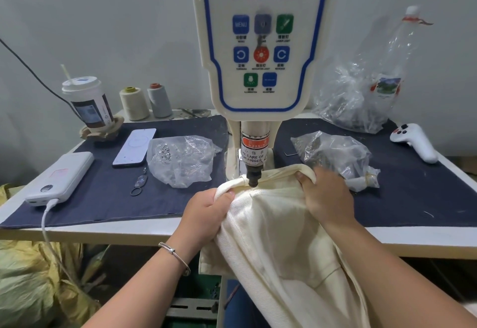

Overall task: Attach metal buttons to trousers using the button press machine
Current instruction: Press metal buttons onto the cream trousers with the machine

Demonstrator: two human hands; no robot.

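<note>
Left hand (206,212) and right hand (326,198): both grasping cream trousers (278,237), waistband stretched between them under press head (254,174). Step: positioning. Next: likely pressing, fingers clear.

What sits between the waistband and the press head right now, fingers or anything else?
Nothing visible. The cream trousers waistband lies directly under the press head. The left hand grips the band left of it, and the right hand grips it to the right, both clear of the punch.

button bags (182,161) flank the press head (254,172) (crowding both sides), bare mat (103,203) front-left
</note>
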